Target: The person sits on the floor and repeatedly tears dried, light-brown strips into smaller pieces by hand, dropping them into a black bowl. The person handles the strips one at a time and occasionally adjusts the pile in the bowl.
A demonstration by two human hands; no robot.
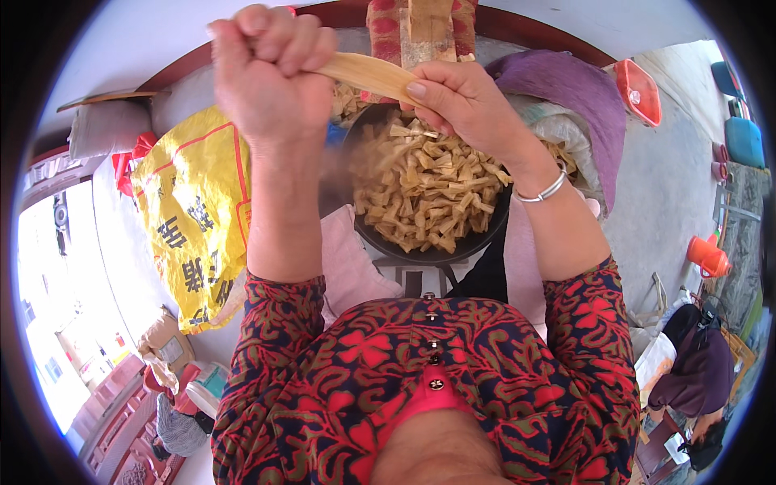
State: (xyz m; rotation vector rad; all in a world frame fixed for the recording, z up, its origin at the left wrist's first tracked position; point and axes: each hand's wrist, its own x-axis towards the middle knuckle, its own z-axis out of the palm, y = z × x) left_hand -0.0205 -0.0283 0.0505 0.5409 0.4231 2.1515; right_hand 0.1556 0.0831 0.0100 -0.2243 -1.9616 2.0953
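Between my two raised hands stretches a pale yellow, flat, fibrous strip. My left hand, slightly blurred, is closed around its left end with the fingers curled in. The right end is pinched between the thumb and fingers of my right hand, which has a silver bangle on its wrist. Below them, a dark round basin holds a heap of short, tan, twisted pieces. Part of the basin's left side is hidden or smeared near my left forearm.
A yellow printed sack lies at the left. On the right are a purple cloth over a whitish sack, an orange-red basin and an orange jug. Beyond the dark basin stands a wooden block on patterned red cloth.
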